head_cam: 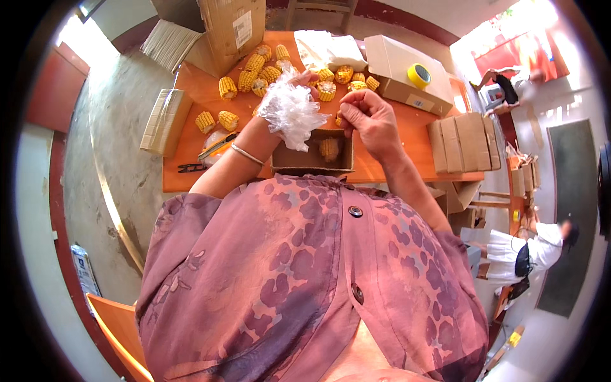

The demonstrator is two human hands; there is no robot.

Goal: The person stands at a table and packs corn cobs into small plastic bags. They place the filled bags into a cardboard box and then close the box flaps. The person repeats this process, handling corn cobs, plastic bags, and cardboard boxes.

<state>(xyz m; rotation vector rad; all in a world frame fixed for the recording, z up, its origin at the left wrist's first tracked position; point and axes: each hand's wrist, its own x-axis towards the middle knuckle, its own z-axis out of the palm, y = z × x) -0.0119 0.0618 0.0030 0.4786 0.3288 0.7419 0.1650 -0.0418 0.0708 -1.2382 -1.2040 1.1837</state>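
Note:
My left hand [307,79] reaches over the table, mostly hidden by a crumpled bunch of clear plastic [292,112] that lies over its back and wrist. Whether its fingers grip anything is hidden. My right hand [366,117] is curled, thumb against forefinger. A small yellow bit [338,120], apparently corn, shows at its fingertips; I cannot tell if it is held. Below both hands, close to my body, stands an uncovered cardboard box [301,160]. Inside lies a piece of corn on the cob [329,149], seemingly in clear plastic. Several cut cobs [247,80] lie beyond my hands.
On the orange table [382,164] are scissors [192,168], a white packet [346,52] and yellow tape [419,75] on a carton [405,57]. Flat boxes [462,143] stand at right, a tall carton [234,38] at far left. Two people [544,246] are off to the right.

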